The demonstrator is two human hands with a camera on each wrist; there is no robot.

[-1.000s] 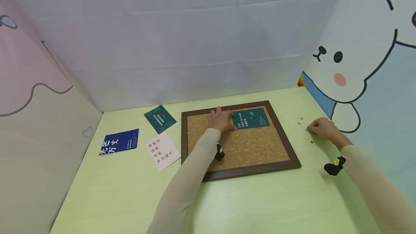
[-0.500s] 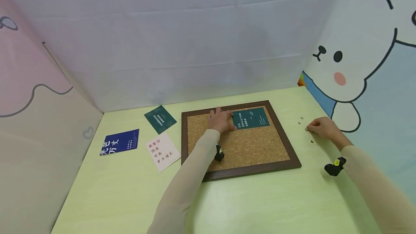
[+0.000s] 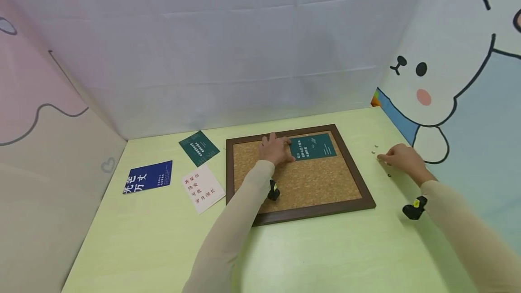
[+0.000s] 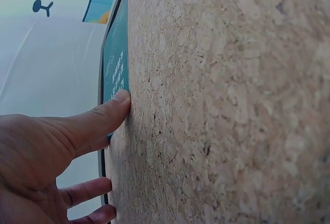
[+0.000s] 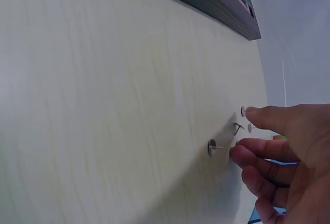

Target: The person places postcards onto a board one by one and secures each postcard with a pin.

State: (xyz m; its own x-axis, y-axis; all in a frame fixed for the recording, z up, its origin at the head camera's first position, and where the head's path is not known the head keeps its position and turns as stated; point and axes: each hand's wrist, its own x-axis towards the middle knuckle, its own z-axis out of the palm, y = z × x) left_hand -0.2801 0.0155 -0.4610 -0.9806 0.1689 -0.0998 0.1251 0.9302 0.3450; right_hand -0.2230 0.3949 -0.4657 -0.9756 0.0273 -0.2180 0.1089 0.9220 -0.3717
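Note:
My left hand point(image 3: 274, 149) lies spread over the upper part of a framed corkboard point(image 3: 309, 184). Its thumb and a finger press the left end of a dark green card point(image 3: 315, 147) flat on the cork. In the left wrist view the thumb point(image 4: 100, 118) touches the card's lower corner. Right of the board, my right hand point(image 3: 404, 159) reaches low over several thumbtacks. The right wrist view has its thumb and forefinger parted, with one thumbtack point(image 5: 238, 127) between them. Another thumbtack point(image 5: 212, 147) sits on its head, point up, and one partly hides at the fingertips.
Left of the board lie a blue card point(image 3: 148, 177), a second green card point(image 3: 199, 148) and a pinkish-white card point(image 3: 203, 189), all on the pale green table point(image 3: 317, 252). A white cloth wall point(image 3: 228, 58) rises behind, and a cartoon-printed one point(image 3: 472, 103) at the right.
My right hand has shifted slightly left and farther back among the thumbtacks, its thumb and forefinger now parted around one. The left hand and the card stay in place.

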